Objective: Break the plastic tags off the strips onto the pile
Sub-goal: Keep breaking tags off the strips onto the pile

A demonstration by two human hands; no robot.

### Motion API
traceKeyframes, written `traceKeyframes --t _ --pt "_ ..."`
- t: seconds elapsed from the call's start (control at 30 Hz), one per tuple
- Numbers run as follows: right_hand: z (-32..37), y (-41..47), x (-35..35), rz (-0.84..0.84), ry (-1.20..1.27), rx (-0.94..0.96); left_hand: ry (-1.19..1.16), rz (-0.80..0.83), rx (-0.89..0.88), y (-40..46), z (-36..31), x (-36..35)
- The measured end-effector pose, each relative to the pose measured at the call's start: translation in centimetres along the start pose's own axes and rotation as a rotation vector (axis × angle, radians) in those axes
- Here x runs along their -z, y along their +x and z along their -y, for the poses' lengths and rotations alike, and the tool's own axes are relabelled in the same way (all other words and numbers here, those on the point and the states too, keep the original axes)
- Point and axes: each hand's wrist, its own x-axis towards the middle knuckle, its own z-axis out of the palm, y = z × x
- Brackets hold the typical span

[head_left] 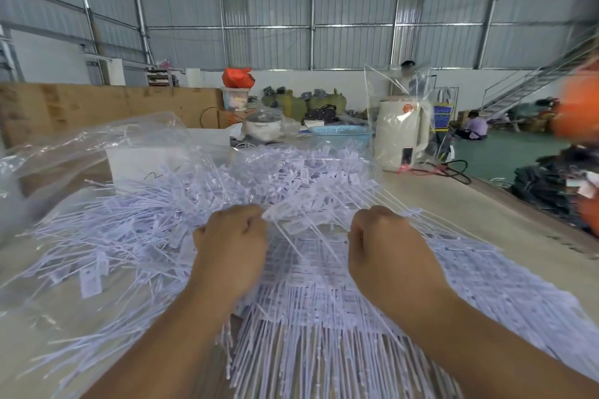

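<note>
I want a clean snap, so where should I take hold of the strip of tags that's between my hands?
Probably grip the strip of tags at its two ends from above, as the left hand and right hand do. It spans the gap between them, tails hanging toward the pile, leaving the middle free to bend.

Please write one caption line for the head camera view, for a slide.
Both hands, left and right, grip a strip of tags above the pile.
</note>
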Motion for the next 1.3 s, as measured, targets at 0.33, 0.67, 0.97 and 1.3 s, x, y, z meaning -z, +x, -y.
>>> traceKeyframes --t 0.33,0.67,0.97,1.3 --pt "-1.4 -2.5 0.0 0.29 0.191 0.115 0.133 0.196 -0.037 -0.9 -1.6 0.0" --pt "-3.3 -2.5 0.5 0.015 0.341 0.124 -0.756 0.443 0.137 -1.6 -4.4 0.9" --pt "-2.9 -1.9 1.5 -0.081 0.454 0.231 -1.402 0.564 0.368 -1.5 -4.4 1.1" --pt "-4.1 -1.3 0.3 0.274 0.476 -0.012 -1.499 0.578 0.32 -1.6 -3.8 1.0"
